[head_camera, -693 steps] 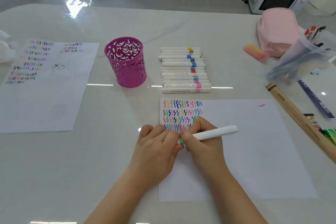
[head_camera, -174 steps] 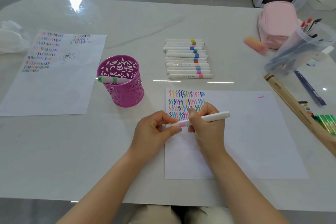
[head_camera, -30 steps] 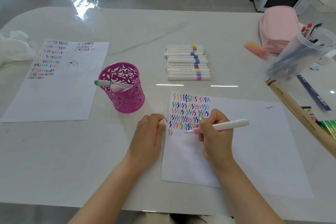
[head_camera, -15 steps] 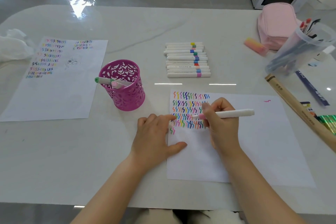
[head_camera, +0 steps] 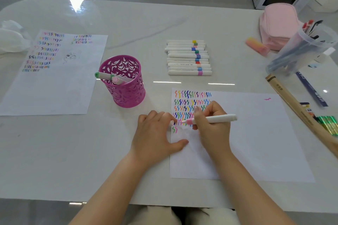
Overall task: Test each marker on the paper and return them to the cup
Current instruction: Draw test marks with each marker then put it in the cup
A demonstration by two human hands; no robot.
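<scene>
Two hands sit low on the table [head_camera: 73,151]. Left hand [head_camera: 155,133] lies palm down, fingers loosely spread and relaxed, thumb pressing the near left edge of the paper [head_camera: 256,142]. A small white piece shows at its index fingertip; hold unclear. Right hand [head_camera: 212,128] grips a white marker [head_camera: 217,118], fingers curled round it near the pink band, pink tip down at the lower rows of coloured squiggles [head_camera: 190,104]. Squiggles only, no letters.

Pink cup [head_camera: 126,86] stands left of the paper, apart from it, with two capped markers [head_camera: 104,76] leaning inside. Beyond the paper, a row of markers [head_camera: 188,57] lies side by side; dark print on one barrel, too small to read. Far left, a second sheet [head_camera: 54,87] carries more squiggles. Right edge: long tan box [head_camera: 292,107], print illegible.
</scene>
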